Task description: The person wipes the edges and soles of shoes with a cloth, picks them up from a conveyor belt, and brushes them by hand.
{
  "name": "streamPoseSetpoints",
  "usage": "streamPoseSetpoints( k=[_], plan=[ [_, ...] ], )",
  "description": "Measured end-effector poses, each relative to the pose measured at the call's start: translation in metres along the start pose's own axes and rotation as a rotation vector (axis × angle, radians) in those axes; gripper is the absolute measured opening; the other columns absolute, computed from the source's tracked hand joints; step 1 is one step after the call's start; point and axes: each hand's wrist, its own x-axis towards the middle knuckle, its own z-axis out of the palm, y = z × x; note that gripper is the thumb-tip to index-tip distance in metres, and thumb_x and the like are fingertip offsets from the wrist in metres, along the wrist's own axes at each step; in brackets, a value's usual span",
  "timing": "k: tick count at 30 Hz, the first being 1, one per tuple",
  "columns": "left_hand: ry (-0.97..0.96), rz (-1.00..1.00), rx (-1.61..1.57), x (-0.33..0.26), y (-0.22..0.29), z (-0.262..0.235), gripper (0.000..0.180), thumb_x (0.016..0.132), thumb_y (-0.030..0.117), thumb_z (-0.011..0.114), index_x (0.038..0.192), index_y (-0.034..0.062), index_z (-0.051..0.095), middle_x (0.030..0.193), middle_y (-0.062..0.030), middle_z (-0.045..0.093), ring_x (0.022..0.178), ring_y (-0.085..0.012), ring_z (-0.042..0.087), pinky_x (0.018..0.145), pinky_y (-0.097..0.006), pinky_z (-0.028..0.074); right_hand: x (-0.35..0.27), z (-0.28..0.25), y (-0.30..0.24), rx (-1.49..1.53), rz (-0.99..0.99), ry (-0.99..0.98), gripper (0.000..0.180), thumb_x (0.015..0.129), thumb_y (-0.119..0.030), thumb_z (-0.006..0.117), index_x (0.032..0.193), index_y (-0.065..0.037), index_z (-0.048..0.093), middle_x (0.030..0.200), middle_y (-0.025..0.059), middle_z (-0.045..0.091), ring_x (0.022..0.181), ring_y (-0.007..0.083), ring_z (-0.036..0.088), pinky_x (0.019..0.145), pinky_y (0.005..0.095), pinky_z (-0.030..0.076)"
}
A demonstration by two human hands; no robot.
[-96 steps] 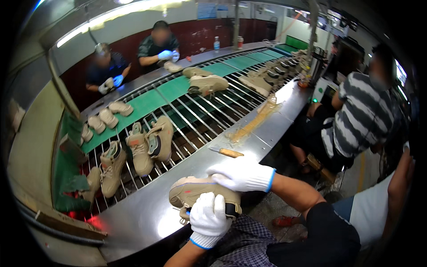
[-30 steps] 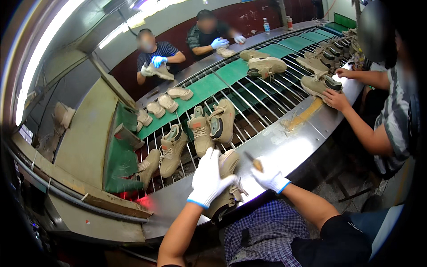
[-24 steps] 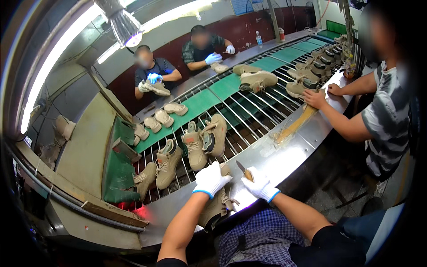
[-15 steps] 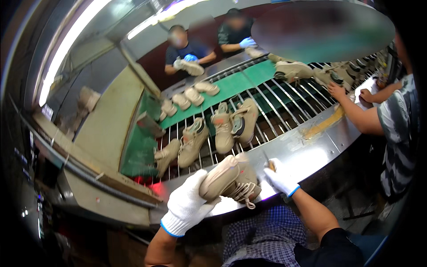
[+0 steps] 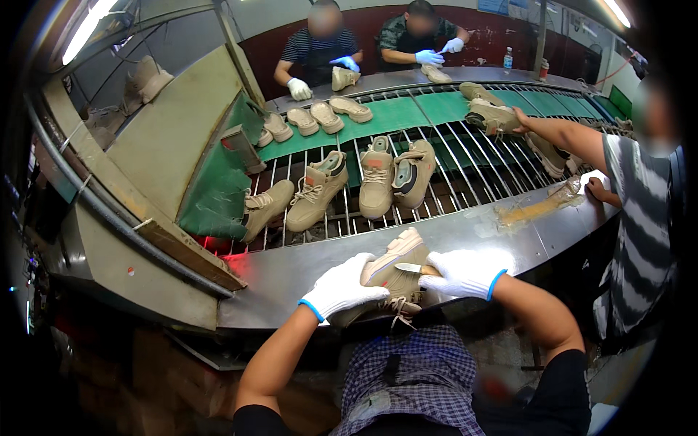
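Long grey metal counter [image 5: 287,275] runs across the near side. Beige lace-up shoe with a pale sole [image 5: 396,285] lies tilted at its near edge. White-gloved left hand [image 5: 345,285] curls around the shoe's left side; white-gloved right hand [image 5: 463,275] grips a short, wooden-handled steel knife [image 5: 408,268]. Blade overlaps the shoe; cannot tell whether it touches.

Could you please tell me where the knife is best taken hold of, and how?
Take the knife by its wooden handle, probably from the right, where the right grip has it: the bare blade points left, away from that side.
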Motion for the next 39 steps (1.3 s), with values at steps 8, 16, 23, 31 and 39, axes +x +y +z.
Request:
streamPoseSetpoints(
  k=[8,16,23,31,39],
  plan=[
    [-0.088,0.037,0.064,0.02,0.005,-0.007,0.097,0.079,0.068,0.077,0.15,0.0078,0.051,0.137,-0.0234,0.066,0.125,-0.0417,0.064,0.106,-0.047,0.051,0.024,-0.045,0.017,-0.164,0.037,-0.184,0.063,0.102,-0.064,0.053,0.126,-0.007,0.064,0.102,0.0264,0.074,0.098,0.0468,0.071,0.087,0.0541,0.055],
    [-0.089,0.005,0.04,0.024,-0.003,-0.005,0.094,0.076,0.068,0.08,0.146,0.01,0.055,0.131,-0.0218,0.07,0.12,-0.0405,0.067,0.103,-0.046,0.052,0.048,-0.033,0.018,-0.299,-0.166,-0.111,0.051,0.106,-0.055,0.051,0.116,-0.008,0.064,0.093,0.0229,0.074,0.084,0.0453,0.072,0.077,0.0545,0.056],
    [-0.049,0.05,0.034,0.02,-0.012,0.002,0.088,0.079,0.067,0.078,0.143,0.0102,0.057,0.124,-0.0213,0.072,0.115,-0.0411,0.069,0.099,-0.047,0.054,0.073,-0.02,-0.033,-0.201,-0.439,-0.093,0.046,0.104,-0.049,0.057,0.111,-0.004,0.065,0.084,0.0229,0.073,0.077,0.043,0.072,0.072,0.0505,0.059],
    [0.004,0.047,0.048,0.016,-0.02,0.015,0.083,0.085,0.068,0.073,0.141,0.0095,0.058,0.121,-0.0212,0.073,0.11,-0.0414,0.071,0.096,-0.048,0.055,0.031,0.015,-0.052,0.078,-0.168,-0.083,0.045,0.108,-0.041,0.053,0.112,0.003,0.062,0.084,0.0257,0.073,0.071,0.0409,0.073,0.069,0.0484,0.06],
    [0.048,0.118,0.084,0.02,-0.013,0.012,0.084,0.09,0.061,0.071,0.151,0.0059,0.052,0.135,-0.021,0.068,0.119,-0.0401,0.068,0.101,-0.047,0.055,0.023,0.022,-0.033,-0.07,0.078,0.107,0.043,0.107,-0.042,0.057,0.105,0.001,0.059,0.079,0.024,0.071,0.073,0.0443,0.072,0.069,0.0504,0.058]
  ],
)
